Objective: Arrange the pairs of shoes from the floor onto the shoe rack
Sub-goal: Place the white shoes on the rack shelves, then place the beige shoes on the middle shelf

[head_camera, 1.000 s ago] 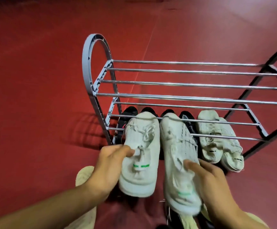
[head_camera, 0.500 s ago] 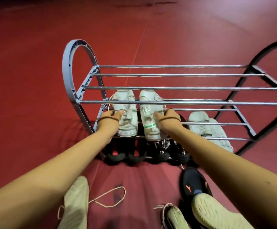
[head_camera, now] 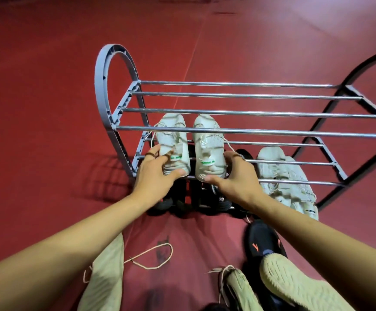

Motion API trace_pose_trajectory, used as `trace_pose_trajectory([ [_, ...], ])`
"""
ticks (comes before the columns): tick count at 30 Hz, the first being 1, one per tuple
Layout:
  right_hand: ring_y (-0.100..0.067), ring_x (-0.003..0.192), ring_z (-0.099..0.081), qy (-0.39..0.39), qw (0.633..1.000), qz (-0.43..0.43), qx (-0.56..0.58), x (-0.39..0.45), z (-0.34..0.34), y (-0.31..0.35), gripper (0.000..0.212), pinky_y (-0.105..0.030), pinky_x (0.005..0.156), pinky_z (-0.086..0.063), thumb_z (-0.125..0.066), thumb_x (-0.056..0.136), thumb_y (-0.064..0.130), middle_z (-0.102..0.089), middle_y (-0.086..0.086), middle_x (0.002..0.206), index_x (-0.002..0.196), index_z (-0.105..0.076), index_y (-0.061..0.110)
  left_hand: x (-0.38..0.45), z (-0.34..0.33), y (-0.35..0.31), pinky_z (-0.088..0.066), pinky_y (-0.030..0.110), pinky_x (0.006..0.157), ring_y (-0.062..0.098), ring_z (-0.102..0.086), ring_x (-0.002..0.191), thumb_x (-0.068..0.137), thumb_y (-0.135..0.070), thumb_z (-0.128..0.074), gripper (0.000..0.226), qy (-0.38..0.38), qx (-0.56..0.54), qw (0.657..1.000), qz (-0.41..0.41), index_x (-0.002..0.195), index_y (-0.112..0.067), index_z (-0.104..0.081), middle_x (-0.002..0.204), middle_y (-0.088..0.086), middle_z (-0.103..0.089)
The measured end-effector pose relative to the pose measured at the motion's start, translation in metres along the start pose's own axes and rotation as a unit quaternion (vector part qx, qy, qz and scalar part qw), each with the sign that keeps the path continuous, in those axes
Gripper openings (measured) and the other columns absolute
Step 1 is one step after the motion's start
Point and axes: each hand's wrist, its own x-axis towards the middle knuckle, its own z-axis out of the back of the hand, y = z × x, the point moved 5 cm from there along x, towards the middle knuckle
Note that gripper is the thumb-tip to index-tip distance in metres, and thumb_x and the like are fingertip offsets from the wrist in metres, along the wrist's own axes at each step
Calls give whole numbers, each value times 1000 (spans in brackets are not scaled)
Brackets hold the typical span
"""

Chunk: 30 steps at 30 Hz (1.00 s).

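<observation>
Pair of white knit sneakers w/ green heel tabs sits toes-in on middle tier of grey metal-bar shoe rack, left hand gripping left shoe heel, right hand gripping right shoe heel, above black shoes on bottom tier.

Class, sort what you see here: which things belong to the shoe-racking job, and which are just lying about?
Job:
grey metal shoe rack
white green-tabbed sneakers, gripped by left hand and right hand
black shoes, bottom tier
pale sneakers, bottom tier
black orange-marked shoe on floor

Lying about:
loose cream lace
red floor
</observation>
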Motion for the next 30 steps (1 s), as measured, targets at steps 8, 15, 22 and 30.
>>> trace_pose_trajectory([
  [8,-31,95,-68,-34,999,31,-26,-3,-33,11,38,-35,78,-48,-78,80,34,-75,-8,97,110,-64,16,5,24,-1,-47,35,100,30,-65,116,78,-25,-82,32,-51,51,997,-33,98,-1,-78,128,12,-68],
  [15,-32,94,-66,-19,999,45,-24,-4,-45,14,30,-30,69,-35,-69,88,30,-72,-7,94,114,-61,18,-18,34,22,-45,24,100,26,-67,110,86,-21,-76,34,-59,58,994,-68,112,-1,-74,117,9,-70],
  [22,-17,89,-53,-57,987,152,5,-62,-23,-18,14,-27,81,-42,-66,86,9,-57,1,95,97,-58,13,-91,38,71,-52,37,89,15,-59,95,86,-13,-71,30,-96,3,995,29,114,-12,-62,115,3,-54],
  [30,-32,94,-70,293,875,-47,-384,-129,-38,-107,53,-32,66,-45,-56,78,73,-74,-9,99,83,-52,21,-174,17,192,-43,47,106,40,-48,131,61,-56,-88,113,140,116,867,464,145,-5,-31,145,18,-47],
])
